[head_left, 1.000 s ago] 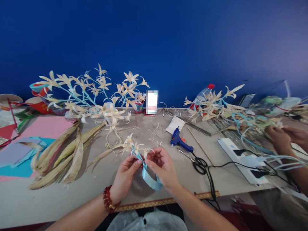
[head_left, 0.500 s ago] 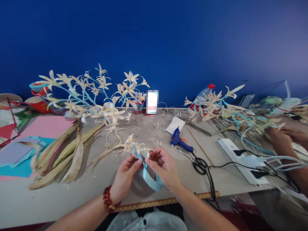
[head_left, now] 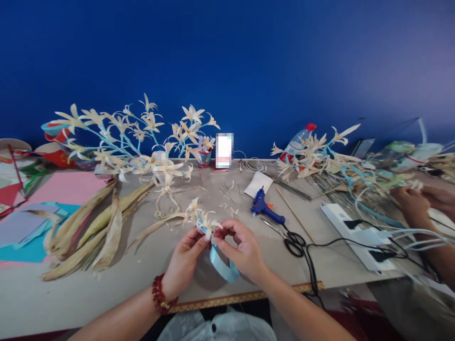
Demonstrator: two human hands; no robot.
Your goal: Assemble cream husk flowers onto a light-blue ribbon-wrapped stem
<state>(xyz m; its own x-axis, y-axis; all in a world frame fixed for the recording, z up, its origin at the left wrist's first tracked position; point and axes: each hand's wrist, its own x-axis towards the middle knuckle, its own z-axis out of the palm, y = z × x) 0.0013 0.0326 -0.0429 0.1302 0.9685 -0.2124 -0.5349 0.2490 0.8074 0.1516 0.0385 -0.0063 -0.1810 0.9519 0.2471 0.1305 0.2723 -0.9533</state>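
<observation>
My left hand (head_left: 187,255) pinches the blue stems of a small spray of cream husk flowers (head_left: 202,219) above the table's front part. Close beside it, my right hand (head_left: 242,248) has its thumb and fingers pressed together at the stem's lower end, on a light blue ribbon (head_left: 224,267). The ribbon hangs in a loop below the fingers. My fingers hide the exact spot where ribbon and stem meet. A blue glue gun (head_left: 265,207) and scissors (head_left: 289,239) lie to the right of my hands.
Dried corn husks (head_left: 110,227) and coloured paper (head_left: 64,187) lie left. Finished flower branches (head_left: 135,137) stand behind. A white power strip (head_left: 355,239) with cables lies right, near another person's hands (head_left: 414,203). A phone (head_left: 223,150) leans at the back.
The flower spray has turned slightly in my fingers, so a front bloom shows more openly. Both hands stay together at the stem. The other person's hands have shifted a little.
</observation>
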